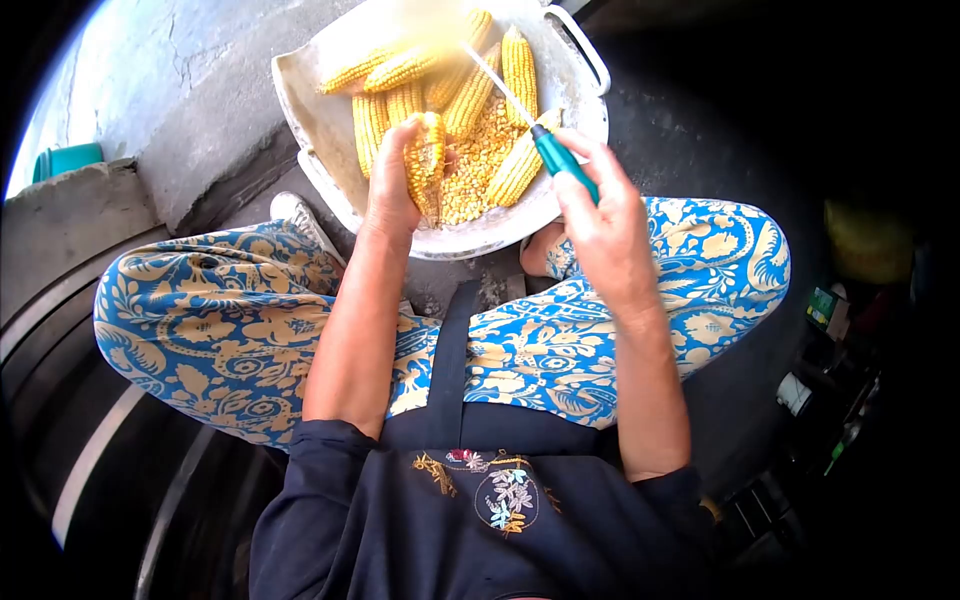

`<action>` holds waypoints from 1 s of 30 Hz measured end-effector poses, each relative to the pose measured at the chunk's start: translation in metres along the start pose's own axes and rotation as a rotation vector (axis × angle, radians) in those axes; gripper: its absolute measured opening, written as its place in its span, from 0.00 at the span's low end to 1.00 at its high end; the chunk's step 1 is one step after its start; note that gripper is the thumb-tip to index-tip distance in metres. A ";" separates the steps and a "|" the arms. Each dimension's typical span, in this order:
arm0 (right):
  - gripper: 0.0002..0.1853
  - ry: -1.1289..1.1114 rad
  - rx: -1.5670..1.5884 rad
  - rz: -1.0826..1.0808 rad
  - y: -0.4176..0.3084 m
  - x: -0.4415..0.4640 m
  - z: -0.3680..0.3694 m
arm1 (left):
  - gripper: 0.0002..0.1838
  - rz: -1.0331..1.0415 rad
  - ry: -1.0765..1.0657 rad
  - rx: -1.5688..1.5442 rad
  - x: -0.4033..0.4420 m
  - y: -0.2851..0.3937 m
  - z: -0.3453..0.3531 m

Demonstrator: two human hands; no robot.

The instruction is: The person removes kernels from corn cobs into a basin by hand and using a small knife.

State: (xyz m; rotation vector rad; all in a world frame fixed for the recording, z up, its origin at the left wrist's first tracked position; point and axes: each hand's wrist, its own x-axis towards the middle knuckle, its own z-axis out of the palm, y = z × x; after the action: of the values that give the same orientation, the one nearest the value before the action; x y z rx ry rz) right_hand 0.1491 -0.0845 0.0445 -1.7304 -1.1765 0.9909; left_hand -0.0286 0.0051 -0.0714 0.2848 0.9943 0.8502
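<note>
While the left hand (393, 188) grips one cob (430, 155), the right hand (608, 220) clasps one green-handled tool (560, 158) over one basin (318, 130).

- Bare strip ran along left inner wall of basin (318, 130), upper centre-left: passable.
- Gap between left hand (393, 190) and right hand (605, 215), upper centre, lay open from below over near rim (470, 241).
- Green-handled tool (563, 160) slanted across upper centre; piled cobs (468, 105) blocked most of basin's top half.
- Trouser legs (210, 320) walled off middle left and middle right.
</note>
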 end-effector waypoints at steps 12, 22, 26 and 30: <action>0.16 -0.293 -0.862 -0.203 -0.008 0.080 -0.069 | 0.14 0.031 0.024 0.268 -0.002 0.013 0.008; 0.19 -0.499 -0.922 -0.142 0.045 0.090 -0.037 | 0.15 -0.016 -0.099 -0.220 0.003 0.007 0.005; 0.17 -0.473 -1.153 -0.223 0.064 0.105 -0.034 | 0.13 0.012 -0.173 -0.233 -0.004 0.007 0.015; 0.12 -0.381 -0.959 -0.357 0.045 0.106 -0.015 | 0.13 0.072 -0.100 -0.164 -0.010 0.010 0.026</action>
State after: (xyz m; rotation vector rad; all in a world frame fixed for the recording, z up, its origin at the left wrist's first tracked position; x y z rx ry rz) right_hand 0.2050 0.0023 -0.0083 -1.9255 -2.3854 0.5564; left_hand -0.0147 0.0084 -0.0449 0.2220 0.8205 0.9680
